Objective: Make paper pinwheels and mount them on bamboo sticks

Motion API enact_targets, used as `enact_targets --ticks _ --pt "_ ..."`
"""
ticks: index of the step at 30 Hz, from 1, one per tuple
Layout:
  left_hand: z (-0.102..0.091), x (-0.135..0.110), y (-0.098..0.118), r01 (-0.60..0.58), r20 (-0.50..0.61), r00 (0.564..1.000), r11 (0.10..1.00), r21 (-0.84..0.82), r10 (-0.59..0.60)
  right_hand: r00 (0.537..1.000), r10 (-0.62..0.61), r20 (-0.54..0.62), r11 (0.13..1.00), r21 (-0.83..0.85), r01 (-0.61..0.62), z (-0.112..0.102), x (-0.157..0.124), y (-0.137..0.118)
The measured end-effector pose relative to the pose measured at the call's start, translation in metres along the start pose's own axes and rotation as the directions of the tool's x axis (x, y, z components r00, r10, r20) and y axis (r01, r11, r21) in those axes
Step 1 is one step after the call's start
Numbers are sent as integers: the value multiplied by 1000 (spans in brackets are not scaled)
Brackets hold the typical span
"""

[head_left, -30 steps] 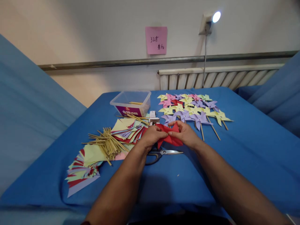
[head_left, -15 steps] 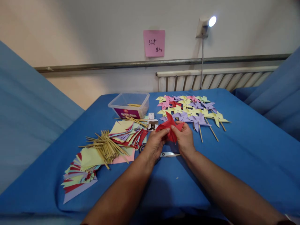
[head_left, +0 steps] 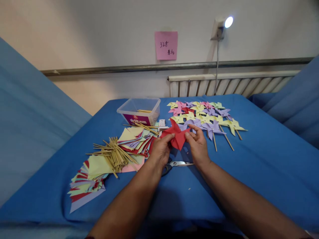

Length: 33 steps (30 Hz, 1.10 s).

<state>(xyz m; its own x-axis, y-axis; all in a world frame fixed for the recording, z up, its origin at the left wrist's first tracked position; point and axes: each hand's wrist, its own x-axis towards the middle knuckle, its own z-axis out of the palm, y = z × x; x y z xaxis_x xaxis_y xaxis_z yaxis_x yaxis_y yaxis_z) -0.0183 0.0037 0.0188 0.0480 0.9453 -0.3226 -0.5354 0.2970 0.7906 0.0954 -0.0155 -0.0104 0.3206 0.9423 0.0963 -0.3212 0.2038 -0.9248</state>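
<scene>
A red paper pinwheel, its blades folded toward the middle, is held up over the blue table. My left hand pinches its left side, thumb on top. At the right blade, the thumb and fingers of my right hand grip the paper edge. No stick shows on this pinwheel. Below the hands lies a pair of scissors with dark handles, partly covered by my left wrist. Finished pinwheels on sticks, in purple, yellow, pink, red and green, lie in rows beyond my right hand.
Left of my hands are a pile of thin wooden sticks and stacks of coloured paper, with another fanned paper stack nearer. A clear plastic box with sticks inside stands behind, near a small white box.
The right hand's thumb has moved from the pinwheel's middle out to its right blade. The pinwheel has shifted slightly left and opened flatter toward me. More of the scissors shows.
</scene>
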Motion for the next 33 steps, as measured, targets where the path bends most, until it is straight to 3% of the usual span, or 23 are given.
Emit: enact_targets --ticks 3,7,9,17,29,33 --pt "-3 3 10 29 2 1000 998 -50 -29 990 -96 99 994 -41 101 -3 -3 -1" --pt "-6 4 16 54 21 998 997 -56 -53 940 -119 320 974 -148 174 -5 -6 -1" --pt "-7 4 15 58 24 998 997 -50 -57 928 -132 350 959 -193 209 -6 -6 -1" --pt "-3 0 6 16 44 999 1000 -1 -16 966 -57 252 979 -176 104 -4 -1 -3" --pt "-2 -2 -1 11 30 999 994 113 -14 995 -64 78 963 -259 82 -5 3 5" --pt "-2 -1 -2 1 28 1000 990 142 -5 995 -76 72 945 -314 95 -5 4 6"
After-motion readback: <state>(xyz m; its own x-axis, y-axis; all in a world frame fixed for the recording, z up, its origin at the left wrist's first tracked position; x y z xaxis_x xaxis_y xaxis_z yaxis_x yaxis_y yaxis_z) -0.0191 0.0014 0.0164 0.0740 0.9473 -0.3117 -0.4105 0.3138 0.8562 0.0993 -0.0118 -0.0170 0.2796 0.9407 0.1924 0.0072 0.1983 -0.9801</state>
